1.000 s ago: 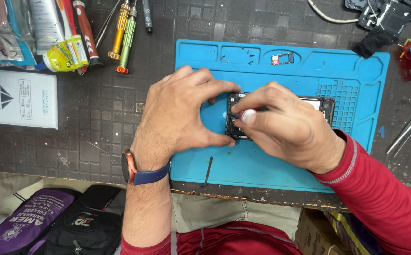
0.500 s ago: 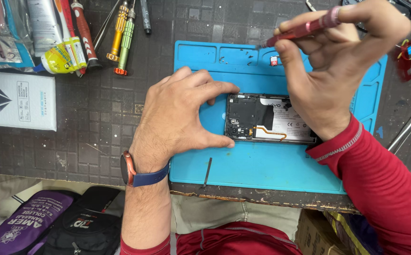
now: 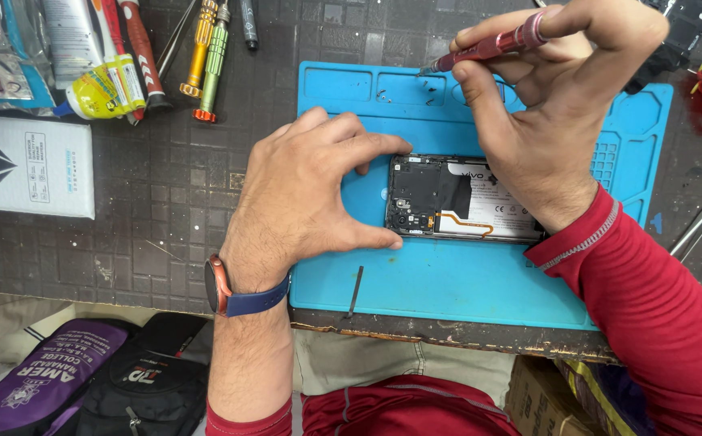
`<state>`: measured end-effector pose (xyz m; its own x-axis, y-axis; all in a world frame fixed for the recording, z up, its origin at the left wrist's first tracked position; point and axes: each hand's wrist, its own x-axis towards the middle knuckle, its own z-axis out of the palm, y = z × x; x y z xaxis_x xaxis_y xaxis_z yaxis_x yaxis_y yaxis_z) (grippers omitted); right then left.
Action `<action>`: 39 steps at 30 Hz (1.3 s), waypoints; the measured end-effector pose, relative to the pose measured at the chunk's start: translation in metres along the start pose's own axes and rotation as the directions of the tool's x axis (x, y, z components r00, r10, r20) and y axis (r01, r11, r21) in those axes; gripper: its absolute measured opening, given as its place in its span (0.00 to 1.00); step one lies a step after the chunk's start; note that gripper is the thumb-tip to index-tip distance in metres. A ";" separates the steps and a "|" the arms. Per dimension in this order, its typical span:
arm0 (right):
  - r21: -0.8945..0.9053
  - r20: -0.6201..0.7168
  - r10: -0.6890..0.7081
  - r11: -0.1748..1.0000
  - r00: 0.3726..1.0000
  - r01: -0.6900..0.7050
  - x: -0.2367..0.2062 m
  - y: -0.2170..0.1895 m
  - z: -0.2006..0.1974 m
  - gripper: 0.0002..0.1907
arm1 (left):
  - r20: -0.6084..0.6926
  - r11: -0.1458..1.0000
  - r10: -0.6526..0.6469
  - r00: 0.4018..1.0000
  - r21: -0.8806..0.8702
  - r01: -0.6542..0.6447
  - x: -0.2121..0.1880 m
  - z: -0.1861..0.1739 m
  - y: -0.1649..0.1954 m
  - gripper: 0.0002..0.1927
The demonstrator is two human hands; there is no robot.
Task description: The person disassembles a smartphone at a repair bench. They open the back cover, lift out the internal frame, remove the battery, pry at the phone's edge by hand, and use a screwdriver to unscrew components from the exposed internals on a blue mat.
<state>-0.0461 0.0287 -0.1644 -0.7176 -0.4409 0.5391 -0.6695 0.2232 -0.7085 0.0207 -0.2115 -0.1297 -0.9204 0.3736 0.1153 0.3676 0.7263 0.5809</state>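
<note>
A left hand [image 3: 307,194] spreads thumb and forefinger wide to pinch the near end of an opened phone [image 3: 464,198], its back cover off, pinning it flat on a blue work mat [image 3: 448,282]; the fingers grip the phone's short edge only, not closed around it. The right hand [image 3: 553,105] hovers just beyond the phone's far long edge, fingers curled tight about a slim red screwdriver [image 3: 488,47], whose tip points leftward and down toward the mat's shallow screw trays [image 3: 383,85], where a few tiny screws lie. The phone's long axis runs crosswise, from the left hand out under the right wrist, so the driver tip sits above its camera end and the left hand is the one in contact. Farther left of the left hand, well apart, lie an orange and a green screwdriver [image 3: 206,56], a glue tube [image 3: 101,89] and a white box [image 3: 28,165]
</note>
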 end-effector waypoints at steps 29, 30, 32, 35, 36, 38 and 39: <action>0.316 -0.013 0.577 0.777 0.817 -0.544 -0.040 -0.030 -0.016 0.24 | -0.019 0.999 0.023 1.000 -0.039 -0.024 -0.004 0.002 -0.004 0.42; 0.306 -0.007 0.570 0.783 0.821 -0.541 -0.040 -0.030 -0.016 0.24 | -0.020 0.999 0.022 1.000 -0.037 -0.023 -0.004 0.002 -0.004 0.42; 0.289 0.001 0.564 0.791 0.826 -0.540 -0.040 -0.030 -0.017 0.24 | -0.020 0.999 0.025 0.999 -0.037 -0.026 -0.004 0.001 -0.004 0.42; 0.266 0.002 0.553 0.803 0.833 -0.533 -0.041 -0.029 -0.018 0.24 | -0.014 0.999 0.023 1.000 -0.030 -0.023 -0.004 0.002 -0.003 0.42; 0.261 0.000 0.552 0.805 0.834 -0.533 -0.042 -0.029 -0.018 0.24 | -0.012 0.999 0.020 1.000 -0.025 -0.020 -0.004 0.002 -0.003 0.42; 0.263 -0.002 0.552 0.805 0.834 -0.533 -0.043 -0.028 -0.018 0.24 | -0.012 0.999 0.021 1.000 -0.030 -0.021 -0.004 0.002 -0.003 0.42; 0.263 -0.002 0.550 0.806 0.835 -0.530 -0.044 -0.027 -0.018 0.24 | -0.013 0.999 0.022 1.000 -0.032 -0.022 -0.004 0.001 -0.003 0.42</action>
<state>0.0002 0.0573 -0.1608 -0.9680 -0.2434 0.0616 -0.1087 0.1854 -0.9766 0.0236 -0.2146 -0.1332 -0.9139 0.3818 0.1381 0.3832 0.6988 0.6040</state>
